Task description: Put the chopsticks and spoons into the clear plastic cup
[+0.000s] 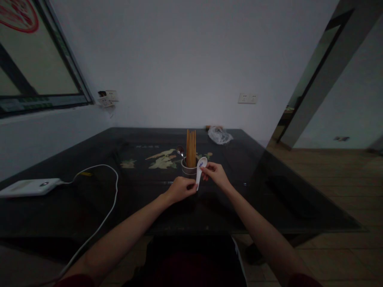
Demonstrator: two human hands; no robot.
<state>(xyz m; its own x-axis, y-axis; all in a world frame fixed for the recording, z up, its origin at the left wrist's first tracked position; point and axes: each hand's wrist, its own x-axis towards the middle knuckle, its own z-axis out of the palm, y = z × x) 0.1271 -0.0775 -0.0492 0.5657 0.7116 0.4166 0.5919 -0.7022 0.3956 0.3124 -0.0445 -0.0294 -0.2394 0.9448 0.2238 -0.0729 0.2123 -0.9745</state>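
A white soup spoon (pixel 202 162) with a blue mark in its bowl is held up between my hands, bowl end on top. My left hand (pixel 181 189) pinches the lower end of its handle. Near the bowl, the fingers of my right hand (pixel 216 174) grip the spoon's right side. Just behind the spoon stands a pale round cup (pixel 188 170), partly hidden by it. Several wooden chopsticks (pixel 190 147) rise from the cup, and a metal spoon (pixel 180 150) leans out to its left.
The dark glossy table (pixel 143 215) bears a bird-and-flower picture. A crumpled clear plastic bag (pixel 220 135) lies at the back by the wall. On the left is a white power bank (pixel 31 186) with a white cable (pixel 116 187); a dark flat object (pixel 289 195) lies on the right.
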